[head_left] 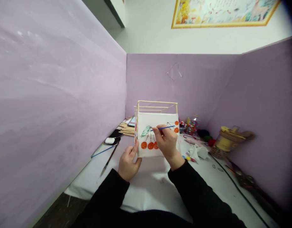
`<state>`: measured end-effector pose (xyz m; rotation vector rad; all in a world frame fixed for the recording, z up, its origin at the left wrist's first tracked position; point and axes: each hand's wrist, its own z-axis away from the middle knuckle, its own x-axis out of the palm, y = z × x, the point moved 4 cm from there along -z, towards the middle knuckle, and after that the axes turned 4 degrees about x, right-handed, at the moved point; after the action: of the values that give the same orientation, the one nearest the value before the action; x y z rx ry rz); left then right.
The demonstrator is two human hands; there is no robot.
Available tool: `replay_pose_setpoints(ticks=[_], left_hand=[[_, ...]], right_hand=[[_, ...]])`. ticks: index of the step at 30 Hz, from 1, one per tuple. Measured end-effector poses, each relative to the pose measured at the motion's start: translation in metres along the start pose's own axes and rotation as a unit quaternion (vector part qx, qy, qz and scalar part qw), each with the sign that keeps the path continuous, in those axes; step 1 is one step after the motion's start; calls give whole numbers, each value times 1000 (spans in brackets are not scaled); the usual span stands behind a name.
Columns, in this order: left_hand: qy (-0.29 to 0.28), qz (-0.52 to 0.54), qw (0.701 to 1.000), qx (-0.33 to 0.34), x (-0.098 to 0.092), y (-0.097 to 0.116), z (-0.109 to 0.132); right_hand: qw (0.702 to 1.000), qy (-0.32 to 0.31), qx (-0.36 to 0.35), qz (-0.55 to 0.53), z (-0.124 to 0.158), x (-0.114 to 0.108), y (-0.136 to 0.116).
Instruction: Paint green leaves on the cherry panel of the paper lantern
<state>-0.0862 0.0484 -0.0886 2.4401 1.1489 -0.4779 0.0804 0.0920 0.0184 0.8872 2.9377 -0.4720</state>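
Observation:
A small box-shaped lantern frame of thin wooden sticks (157,103) stands on the white table, its near face covered with white paper (146,122). Orange round fruits (147,145) and a green leaf (146,130) are painted on the paper. My left hand (128,163) grips the lantern's lower left edge, thumb against the paper. My right hand (165,141) is closed on a thin blue-handled paintbrush (166,127), held across the paper face with its tip near the leaf.
Purple partition walls enclose the table on three sides. Left of the lantern lie spare wooden sticks (127,129), a white earbud case (110,140) and two loose brushes (109,159). To the right are crumpled tissue (198,152), colourful beads (190,127), a yellow-lidded jar (225,142) and a black cable (233,185).

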Motion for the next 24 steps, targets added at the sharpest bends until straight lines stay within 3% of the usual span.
replay_pose_setpoints(ticks=[7, 11, 21, 24], left_hand=[[3, 1, 1000, 1, 0, 0, 0], [1, 2, 1000, 2, 1, -1, 1], [5, -6, 1000, 4, 1, -1, 1], [4, -6, 1000, 6, 1, -1, 1]], right_hand=[[999, -26, 29, -15, 1, 2, -1], [999, 18, 43, -23, 1, -5, 1], [999, 25, -20, 5, 2, -1, 1], [1000, 24, -7, -5, 3, 0, 2]])
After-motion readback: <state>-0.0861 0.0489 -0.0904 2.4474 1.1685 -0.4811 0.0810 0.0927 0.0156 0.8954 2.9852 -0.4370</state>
